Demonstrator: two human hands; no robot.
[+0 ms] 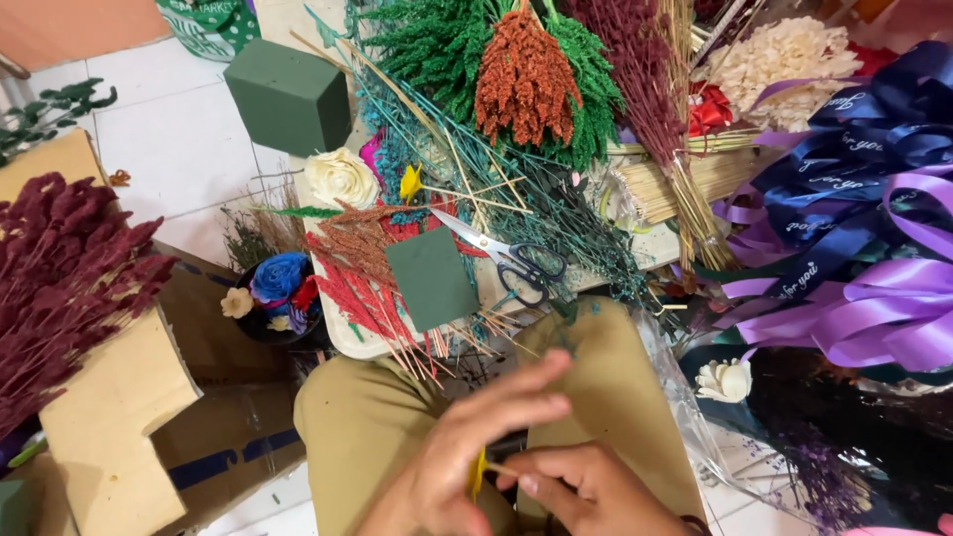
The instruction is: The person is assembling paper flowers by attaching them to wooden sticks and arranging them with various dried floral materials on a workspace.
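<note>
Low in the head view, over my lap, my left hand (467, 457) and my right hand (586, 491) meet. Between them is a small yellow flower (478, 471) on a thin wooden stick (501, 470). My right hand pinches the stick with thumb and forefinger. My left hand has its fingers stretched out over the yellow flower and touches it. Both hands are blurred. In front of my knees a white board (347, 342) carries a flat green foam square (430, 278), black-handled scissors (516, 260), red dried stems (362, 283), a cream rose (340, 177) and another small yellow flower (410, 183).
A green foam block (288, 96) stands at the back left. Dried green, orange and maroon bunches (526, 74) pile behind the board. Purple and navy ribbons (864, 228) fill the right. Maroon stems (60, 278) and cardboard (119, 417) lie left; a black bowl of paper flowers (276, 296) sits beside the board.
</note>
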